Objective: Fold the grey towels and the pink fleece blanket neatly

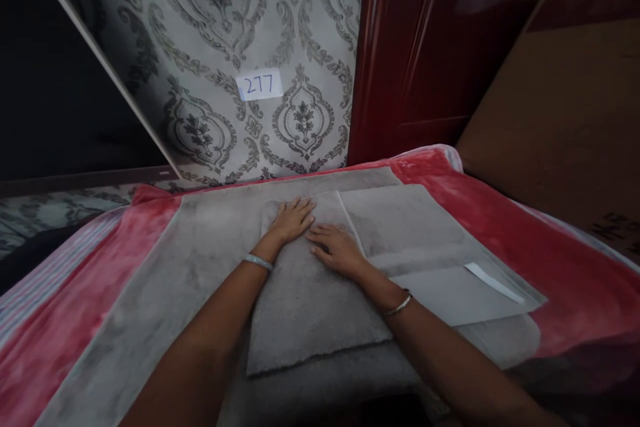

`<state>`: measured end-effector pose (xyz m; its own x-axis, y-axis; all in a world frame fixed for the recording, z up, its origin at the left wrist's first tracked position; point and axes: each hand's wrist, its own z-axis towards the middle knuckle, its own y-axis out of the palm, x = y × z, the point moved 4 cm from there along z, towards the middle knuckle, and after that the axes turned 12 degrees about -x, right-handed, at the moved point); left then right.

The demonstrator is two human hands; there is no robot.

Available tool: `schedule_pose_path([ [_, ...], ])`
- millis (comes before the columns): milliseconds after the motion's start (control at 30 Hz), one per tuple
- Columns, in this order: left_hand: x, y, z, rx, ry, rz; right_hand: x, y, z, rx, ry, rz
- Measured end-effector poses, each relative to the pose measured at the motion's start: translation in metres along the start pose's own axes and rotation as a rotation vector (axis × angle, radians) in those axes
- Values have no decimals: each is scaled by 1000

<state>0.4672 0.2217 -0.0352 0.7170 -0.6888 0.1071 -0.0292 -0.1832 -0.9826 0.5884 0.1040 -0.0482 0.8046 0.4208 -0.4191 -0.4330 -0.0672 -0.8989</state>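
Note:
A grey plush mat [310,307] lies folded over on itself, its fold forming a narrow panel in the middle. My left hand [293,219] rests flat on the upper part of this panel, fingers spread. Close beside it, my right hand [337,248] lies on the same panel with its fingers stretched toward the left hand. Neither hand holds anything. To the right, a smooth pale grey sheet [450,297] shows, with a white strip [493,282] on it. Under the folded panel spreads a larger grey plush cloth [200,247].
A red plush blanket [480,213] covers the surface beneath. Behind stand a patterned wall with a paper label [260,84] reading 277 and a dark red door [415,47]. A large cardboard box [575,113] leans at right; a dark screen [65,80] stands at left.

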Motion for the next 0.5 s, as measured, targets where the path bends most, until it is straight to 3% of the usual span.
schedule_pose_path([
  [233,4,-2,-1,-4,-18,-9,15,-17,8,44,92,204],
  [400,5,-1,-1,3,-19,18,31,-47,41,19,214,-12],
  [500,6,-1,0,-7,-35,8,48,-43,51,-59,353,-128],
])
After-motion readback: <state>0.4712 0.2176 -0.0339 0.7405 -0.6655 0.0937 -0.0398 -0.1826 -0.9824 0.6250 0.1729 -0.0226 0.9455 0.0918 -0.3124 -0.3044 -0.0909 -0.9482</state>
